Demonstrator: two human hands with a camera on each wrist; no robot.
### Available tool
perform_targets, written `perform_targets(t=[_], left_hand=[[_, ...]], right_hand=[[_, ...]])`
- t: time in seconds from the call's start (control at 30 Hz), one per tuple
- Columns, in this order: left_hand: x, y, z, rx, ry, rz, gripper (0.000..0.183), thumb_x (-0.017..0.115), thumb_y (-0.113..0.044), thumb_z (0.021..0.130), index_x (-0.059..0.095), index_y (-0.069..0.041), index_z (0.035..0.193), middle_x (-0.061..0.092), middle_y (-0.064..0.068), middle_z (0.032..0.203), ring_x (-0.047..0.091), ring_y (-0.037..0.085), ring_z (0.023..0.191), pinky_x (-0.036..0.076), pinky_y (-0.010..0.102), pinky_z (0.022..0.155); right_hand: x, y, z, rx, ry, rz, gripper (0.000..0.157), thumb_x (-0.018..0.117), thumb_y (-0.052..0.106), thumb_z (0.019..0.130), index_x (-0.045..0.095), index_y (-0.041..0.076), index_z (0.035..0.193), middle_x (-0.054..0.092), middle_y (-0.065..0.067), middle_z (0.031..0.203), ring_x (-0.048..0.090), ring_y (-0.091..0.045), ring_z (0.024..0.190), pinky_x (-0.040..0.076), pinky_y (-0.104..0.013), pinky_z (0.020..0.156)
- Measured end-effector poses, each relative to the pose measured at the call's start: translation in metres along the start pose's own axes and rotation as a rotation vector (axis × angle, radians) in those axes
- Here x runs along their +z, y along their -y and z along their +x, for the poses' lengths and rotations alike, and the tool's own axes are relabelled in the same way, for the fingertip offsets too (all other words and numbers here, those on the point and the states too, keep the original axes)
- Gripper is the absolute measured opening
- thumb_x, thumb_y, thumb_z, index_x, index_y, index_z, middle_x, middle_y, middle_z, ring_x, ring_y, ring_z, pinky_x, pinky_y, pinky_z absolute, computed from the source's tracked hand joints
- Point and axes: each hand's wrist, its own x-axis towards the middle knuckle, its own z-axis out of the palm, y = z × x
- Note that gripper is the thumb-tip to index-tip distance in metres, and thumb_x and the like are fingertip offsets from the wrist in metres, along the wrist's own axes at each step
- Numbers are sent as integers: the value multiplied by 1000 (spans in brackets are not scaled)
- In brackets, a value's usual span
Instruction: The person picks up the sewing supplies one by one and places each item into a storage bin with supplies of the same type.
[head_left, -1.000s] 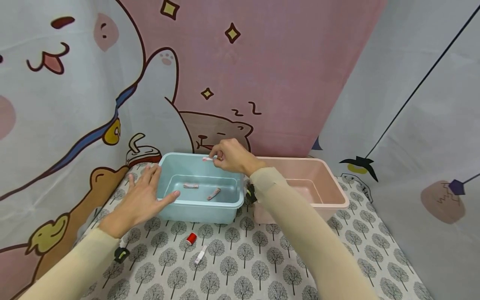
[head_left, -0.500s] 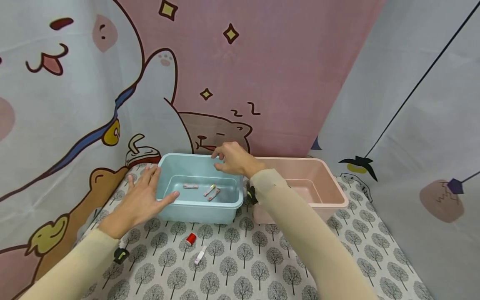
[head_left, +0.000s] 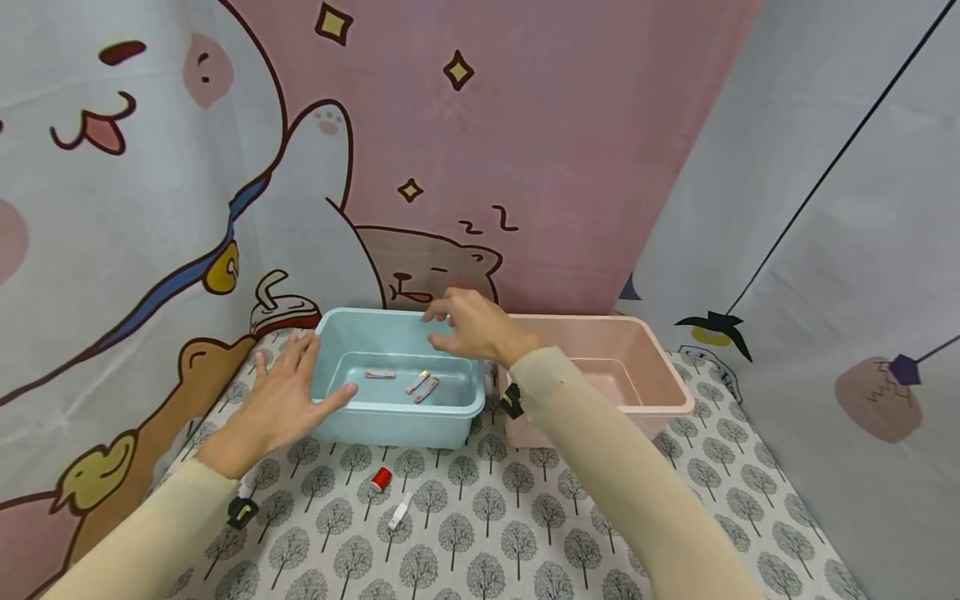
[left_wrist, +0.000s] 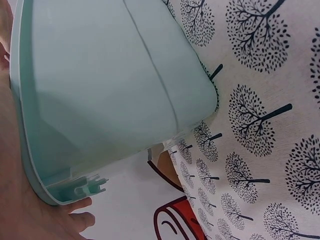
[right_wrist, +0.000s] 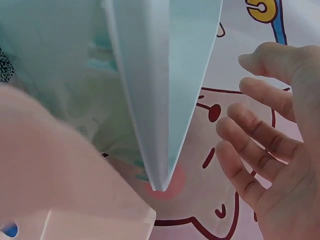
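Note:
A light blue plastic bin (head_left: 397, 425) stands on the cloth, with three small slim pieces lying on its floor. They look like nail clippers: a pinkish one (head_left: 380, 374), one with a yellow end (head_left: 417, 382), and another (head_left: 427, 390) close beside it. My left hand (head_left: 281, 396) rests at the bin's left rim, fingers spread; in the left wrist view the rim (left_wrist: 22, 125) runs along it. Over the bin's back right corner hovers my right hand (head_left: 480, 325). Its fingers (right_wrist: 250, 165) are loosely bent with nothing between them in the right wrist view.
A pink plastic bin (head_left: 600, 404) stands right of the blue one. In front, on the tree-print cloth (head_left: 487, 542), lie a red thread spool (head_left: 381, 479) and a white slim piece (head_left: 401, 511). A cartoon curtain (head_left: 562, 167) hangs close behind.
My right hand has let go of the small clipper-like piece it pinched, which now lies in the blue bin. That hand's fingers have opened, and it has shifted slightly. The left hand stays put.

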Motion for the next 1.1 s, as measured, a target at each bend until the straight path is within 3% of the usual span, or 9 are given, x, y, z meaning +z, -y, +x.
perform_targets(t=[0.27,0.6,0.9,1.1], left_hand=[[-1,-2,1,4,-2,5,119,54,-79,111,16,7,183,13,33,193,5,57,182,-6,95,134],[1,-1,0,4,-5,0,119,55,-79,111,17,7,183,13,33,193,6,57,182,-6,94,134],[0,-2,-1,2,-3,-2,119,56,-79,111,17,7,183,14,33,193,6,57,182,-5,95,134],[0,-3,-1,4,-4,0,118,55,-78,111,17,7,183,14,33,193,6,57,182,-5,95,134]], right_hand=[[-2,6,-14,-10,-1,14,39,82,34,108,82,23,146,75,-7,136,78,-32,129,69,-45,101],[-1,8,-36,-67,-23,-2,43,82,36,106,81,23,148,73,-5,137,73,-21,113,67,-42,99],[5,9,-54,-111,-35,-21,42,82,39,107,81,24,146,74,-4,146,72,-27,139,62,-48,119],[10,9,-64,-151,-55,-36,42,84,39,105,82,22,143,77,-5,146,73,-27,140,62,-48,121]])
